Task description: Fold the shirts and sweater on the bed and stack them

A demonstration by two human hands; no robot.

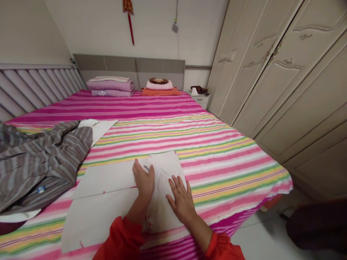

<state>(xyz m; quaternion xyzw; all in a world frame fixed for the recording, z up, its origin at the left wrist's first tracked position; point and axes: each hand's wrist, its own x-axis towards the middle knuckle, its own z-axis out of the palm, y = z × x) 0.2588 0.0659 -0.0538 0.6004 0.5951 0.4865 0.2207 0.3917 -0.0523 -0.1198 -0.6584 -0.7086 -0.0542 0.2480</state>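
Striped bed (151, 133), white panels (103, 213), long axis sideways

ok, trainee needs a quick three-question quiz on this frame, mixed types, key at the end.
1. Fill in: the left hand and the right hand come out of ____ sleeves.
2. Multiple choice: from the wearer's viewpoint, where does the grey striped garment lie relative to the hands?
a) to the left
b) to the right
c) underneath them
3. True or false: the right hand is lying on the striped garment.

Key:
1. Red.
2. a.
3. False; it lies on a pale sheet, fingers spread.
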